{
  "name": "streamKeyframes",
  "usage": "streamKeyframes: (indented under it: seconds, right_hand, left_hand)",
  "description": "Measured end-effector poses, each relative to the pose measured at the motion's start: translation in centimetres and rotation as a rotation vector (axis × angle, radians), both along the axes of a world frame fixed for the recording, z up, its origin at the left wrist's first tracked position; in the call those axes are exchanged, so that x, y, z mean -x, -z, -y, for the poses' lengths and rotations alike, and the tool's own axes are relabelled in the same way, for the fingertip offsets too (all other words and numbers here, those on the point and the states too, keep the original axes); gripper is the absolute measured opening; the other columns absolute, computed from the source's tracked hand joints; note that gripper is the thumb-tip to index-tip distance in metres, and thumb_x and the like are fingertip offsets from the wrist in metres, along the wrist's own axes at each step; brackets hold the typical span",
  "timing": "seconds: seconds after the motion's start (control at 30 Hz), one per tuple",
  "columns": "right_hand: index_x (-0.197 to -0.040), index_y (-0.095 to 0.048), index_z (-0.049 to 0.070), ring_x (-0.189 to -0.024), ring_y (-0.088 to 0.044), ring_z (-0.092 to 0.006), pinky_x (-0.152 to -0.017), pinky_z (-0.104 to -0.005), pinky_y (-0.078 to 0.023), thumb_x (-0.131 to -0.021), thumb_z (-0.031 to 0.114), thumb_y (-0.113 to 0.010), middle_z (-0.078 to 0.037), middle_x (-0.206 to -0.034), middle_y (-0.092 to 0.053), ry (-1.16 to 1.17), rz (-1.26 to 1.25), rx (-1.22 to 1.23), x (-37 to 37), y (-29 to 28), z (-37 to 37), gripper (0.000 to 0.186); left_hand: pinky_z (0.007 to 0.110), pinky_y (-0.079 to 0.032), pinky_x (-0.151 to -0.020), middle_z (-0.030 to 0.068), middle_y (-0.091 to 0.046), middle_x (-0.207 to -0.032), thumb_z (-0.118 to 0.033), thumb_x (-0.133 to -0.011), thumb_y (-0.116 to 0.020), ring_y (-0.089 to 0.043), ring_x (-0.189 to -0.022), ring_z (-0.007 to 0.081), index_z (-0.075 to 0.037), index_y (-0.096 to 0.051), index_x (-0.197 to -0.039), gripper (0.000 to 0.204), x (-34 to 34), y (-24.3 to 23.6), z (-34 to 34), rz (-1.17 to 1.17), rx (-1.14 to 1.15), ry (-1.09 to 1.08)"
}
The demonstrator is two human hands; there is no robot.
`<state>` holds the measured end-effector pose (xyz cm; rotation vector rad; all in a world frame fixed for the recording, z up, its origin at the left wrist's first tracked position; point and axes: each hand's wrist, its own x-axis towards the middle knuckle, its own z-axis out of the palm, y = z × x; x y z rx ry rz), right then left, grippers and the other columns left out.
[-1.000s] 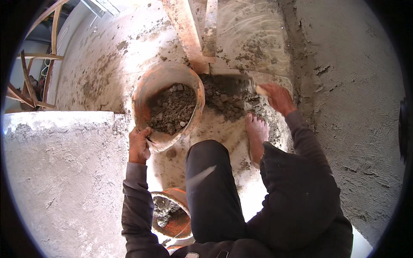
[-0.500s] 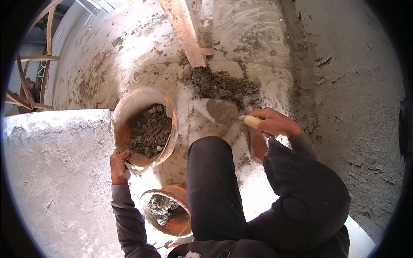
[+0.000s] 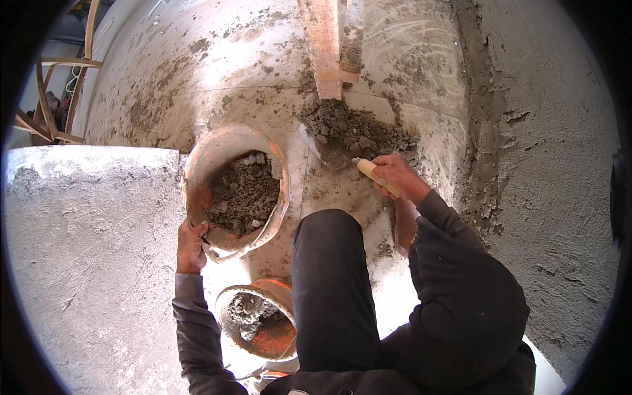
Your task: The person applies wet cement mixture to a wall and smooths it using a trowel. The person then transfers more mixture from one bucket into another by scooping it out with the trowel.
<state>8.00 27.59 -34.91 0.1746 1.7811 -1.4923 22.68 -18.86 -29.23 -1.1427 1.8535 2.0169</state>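
Observation:
My right hand (image 3: 399, 176) is closed round the pale wooden handle of a trowel (image 3: 320, 150). The trowel's blade reaches into a pile of wet grey mortar (image 3: 368, 133) on the floor, and mortar covers much of it. With my left hand (image 3: 191, 245) I grip the near left rim of a bucket (image 3: 282, 217). This bucket is tilted, its mouth facing me, and crumbly mortar (image 3: 243, 191) lies inside. Just below it, close to my left forearm, stands a second orange bucket (image 3: 273, 342) with some mortar stuck in it.
Two wooden boards (image 3: 322, 52) lie beyond the mortar pile. A rough plastered wall (image 3: 546, 164) rises on the right. At the left is a low plastered block (image 3: 92, 250), with a wooden frame (image 3: 82, 66) behind it. My bent knee (image 3: 328, 243) sits between the buckets and my right arm.
The trowel has moved from the near side of the pile into the mortar, my right hand going with it. My left hand keeps its grip on the bucket rim. The view has shifted slightly.

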Motion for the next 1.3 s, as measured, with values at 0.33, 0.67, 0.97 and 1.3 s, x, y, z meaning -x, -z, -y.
streamKeyframes:
  seconds: [0.33, 0.67, 0.97, 1.3]
  right_hand:
    - [-0.098, -0.068, -0.006, -0.046, -0.052, -0.0115, -0.041, -0.0301, -0.040, -0.083, 0.013, -0.057, -0.005, -0.062, -0.059, 0.117, -0.190, -0.171, 1.6, 0.6, 1.9, 0.027]
    - [-0.093, -0.068, -0.004, -0.048, -0.050, -0.0106, -0.044, -0.0300, -0.039, -0.075, 0.010, -0.059, -0.005, -0.064, -0.057, 0.020, -0.319, -0.121, 0.1, -2.4, -0.7, 0.024]
    - [-0.108, -0.069, -0.003, -0.058, -0.057, -0.0121, -0.053, -0.0289, -0.046, -0.074, 0.007, -0.058, -0.007, -0.069, -0.062, -0.067, -0.377, -0.190, 1.9, -12.7, 0.4, 0.037]
    - [-0.113, -0.062, 0.010, -0.073, -0.067, -0.0223, -0.065, -0.0324, -0.054, -0.085, 0.017, -0.063, -0.008, -0.087, -0.063, -0.700, -1.553, -0.532, 3.1, -13.9, 8.3, 0.028]
  left_hand:
    - [0.033, -0.054, -0.080, 0.0084, -0.062, -0.098, 0.000, -0.088, -0.052, -0.063, -0.086, 0.0193, 0.003, -0.051, -0.120, 0.032, 0.4, -0.2, -0.7, -0.025, 0.006, 0.035]
    - [0.033, -0.055, -0.085, 0.0098, -0.063, -0.105, 0.002, -0.088, -0.051, -0.064, -0.092, 0.0191, 0.004, -0.050, -0.124, 0.036, 0.4, -0.5, -1.4, -0.070, -0.026, 0.018]
    - [0.030, -0.051, -0.082, 0.0075, -0.060, -0.098, -0.001, -0.086, -0.052, -0.059, -0.086, 0.0173, 0.004, -0.053, -0.119, 0.033, 0.3, -0.3, -1.5, -0.068, -0.003, 0.043]
    - [0.030, -0.050, -0.080, 0.0072, -0.060, -0.100, -0.007, -0.087, -0.052, -0.058, -0.088, 0.0170, 0.002, -0.053, -0.120, 0.034, -0.5, -0.5, -1.1, -0.108, -0.047, 0.041]
